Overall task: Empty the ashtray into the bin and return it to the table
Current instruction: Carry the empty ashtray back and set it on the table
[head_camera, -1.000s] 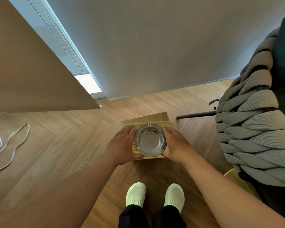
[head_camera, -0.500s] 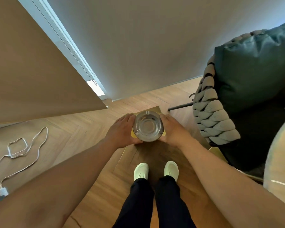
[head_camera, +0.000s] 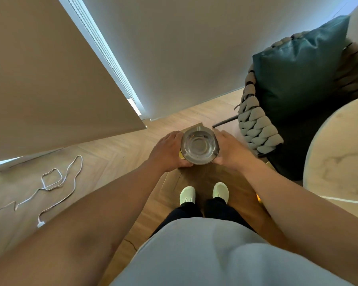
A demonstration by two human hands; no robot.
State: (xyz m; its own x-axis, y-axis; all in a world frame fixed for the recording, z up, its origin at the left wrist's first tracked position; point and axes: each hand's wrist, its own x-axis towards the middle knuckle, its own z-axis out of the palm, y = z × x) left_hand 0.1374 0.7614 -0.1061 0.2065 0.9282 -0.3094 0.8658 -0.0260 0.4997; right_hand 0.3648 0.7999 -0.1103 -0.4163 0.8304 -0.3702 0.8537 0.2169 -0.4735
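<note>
A round glass ashtray (head_camera: 199, 146) is held upright between my two hands, its bowl looking empty. My left hand (head_camera: 167, 152) grips its left rim and my right hand (head_camera: 230, 149) grips its right rim. Directly below and behind the ashtray sits the bin, a cardboard box with a yellow lining (head_camera: 191, 128), mostly hidden by the ashtray and my hands. The pale round marble table (head_camera: 339, 153) shows at the right edge.
A woven rope chair (head_camera: 256, 129) with a dark green cushion (head_camera: 298, 65) stands at right, close to my right hand. A white cable (head_camera: 56, 182) lies on the wood floor at left. A beige panel (head_camera: 39, 79) leans at upper left.
I have straightened up and the view has pulled back and turned right. The ashtray has risen with both hands, the box looks smaller, and the table has come into view.
</note>
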